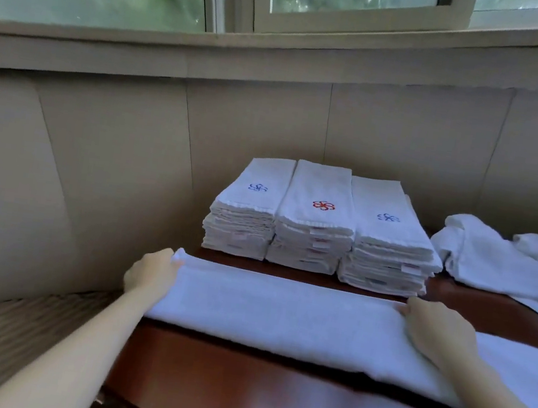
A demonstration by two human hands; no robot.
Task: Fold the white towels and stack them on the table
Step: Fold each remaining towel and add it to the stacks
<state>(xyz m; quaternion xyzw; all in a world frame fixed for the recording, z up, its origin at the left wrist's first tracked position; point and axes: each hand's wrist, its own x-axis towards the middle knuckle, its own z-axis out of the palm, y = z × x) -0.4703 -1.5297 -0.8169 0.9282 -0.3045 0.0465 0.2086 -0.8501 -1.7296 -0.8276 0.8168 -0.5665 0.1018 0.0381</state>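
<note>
Fingers [166,256] of left hand [150,273] curl round the left end of the long white towel [280,312]; right hand [438,329] pinches its far edge. Towel lies flat across the table [234,389], its left end at the table's left edge. Three folded stacks [318,221] along far edge, touching side by side. Loose heap [501,260] toward far right corner.

Unfolded towel heap [508,261], far right corner of counter [234,389]: cut by frame edge. Left hand [150,273], fingertips: hidden behind towel [280,312] corner.

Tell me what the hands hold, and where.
The white towel: the left hand pinches its far left corner, and the right hand grips the far edge further right.
</note>
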